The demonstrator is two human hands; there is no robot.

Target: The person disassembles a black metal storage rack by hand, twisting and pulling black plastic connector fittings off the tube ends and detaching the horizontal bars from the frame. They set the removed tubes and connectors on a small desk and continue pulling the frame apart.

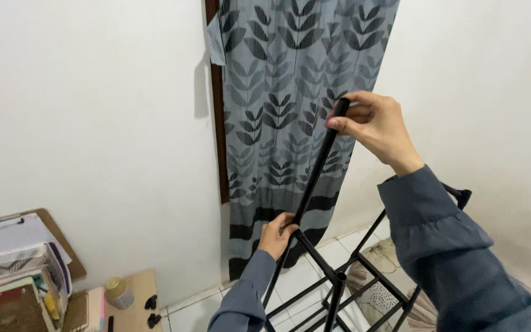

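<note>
From the head camera, the right hand (373,126) sits at about one o'clock in the frame, its fingers and thumb clamped together around the top end of a black metal tube (318,163). The tube runs on a slant from that hand down toward seven o'clock, where the left hand (278,235) is wrapped around its lower end, close to the centre of the view. Both arms wear grey-blue sleeves (444,246).

Just below the left hand the tube meets a black metal rack frame (339,280), whose thin bars and short upright post fill the six-to-five o'clock part of the frame. The rack stands on a white tiled floor (302,276). A patterned cloth (382,295) lies under and beside the rack at five o'clock.

Behind the tube, at twelve o'clock, hangs a grey curtain (290,80) printed with dark leaf shapes, with a dark wooden door edge (219,135) along its left side. White walls (81,104) flank it.

At eight o'clock a counter (139,310) of light wood carries a small round jar (118,292) with a yellowish lid and two small black pieces (152,310). Further left, at the frame's edge, stand a brown clipboard (44,230) with paper and a stack of books (13,289).
</note>
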